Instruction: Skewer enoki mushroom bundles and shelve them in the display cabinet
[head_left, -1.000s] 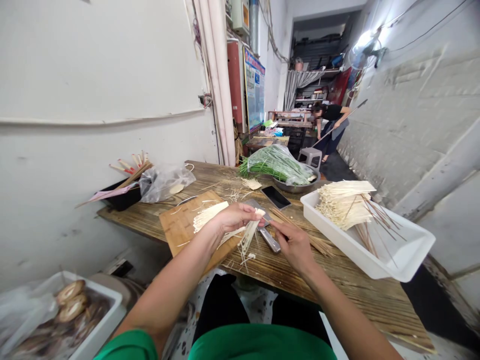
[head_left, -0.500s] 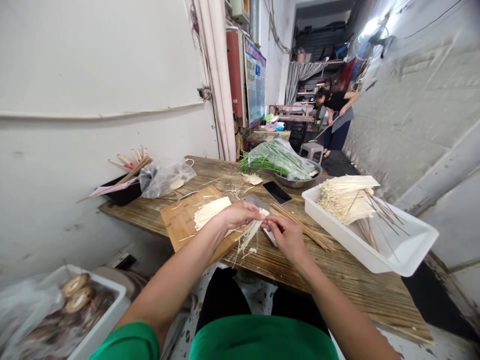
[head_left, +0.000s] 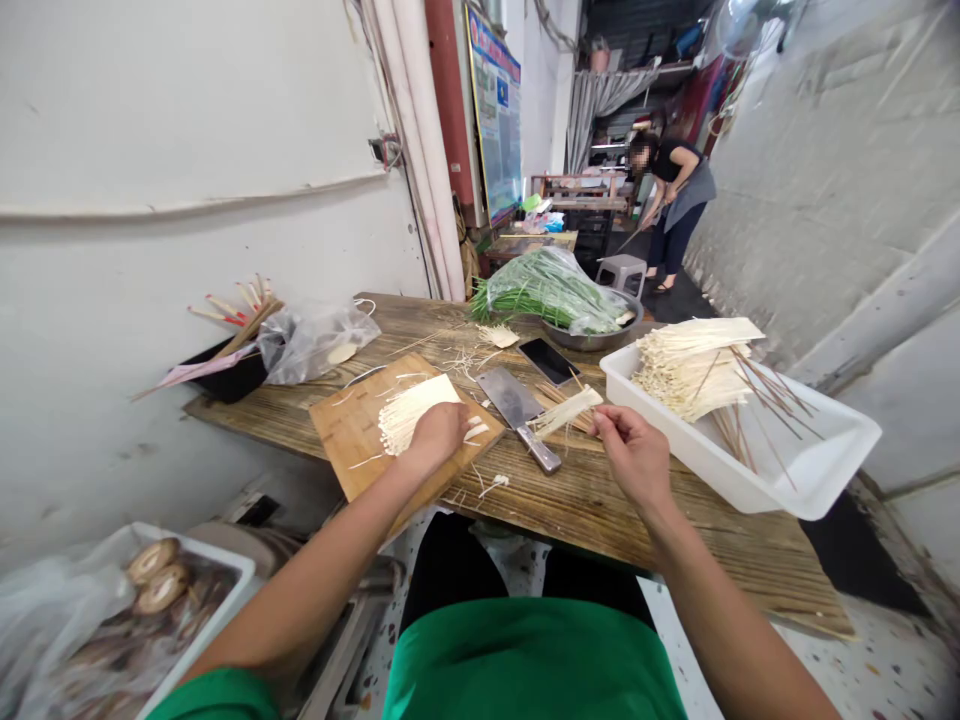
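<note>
My right hand (head_left: 634,450) pinches a thin bamboo skewer near its end. A small flat bunch of enoki mushrooms (head_left: 566,411) is threaded on that skewer, above the table. My left hand (head_left: 439,432) rests at the near right side of an enoki pile (head_left: 409,405) on the wooden cutting board (head_left: 349,440). Its fingers are hidden behind the back of the hand. Between my hands lies a cleaver (head_left: 514,400), its handle towards me. Loose skewers (head_left: 553,392) lie partly behind the held bunch.
A white tub (head_left: 817,455) at right holds skewered enoki (head_left: 694,370). Behind stand a phone (head_left: 550,361) and a metal bowl (head_left: 592,340) with bagged green vegetables (head_left: 551,285). A black container (head_left: 232,375) and plastic bag (head_left: 315,340) are at left. Another person (head_left: 675,190) bends over a stick farther back.
My hands have parted. The right hand has carried the skewered enoki to the right; the left hand has let go of it and moved left to the pile. The cleaver is now uncovered.
</note>
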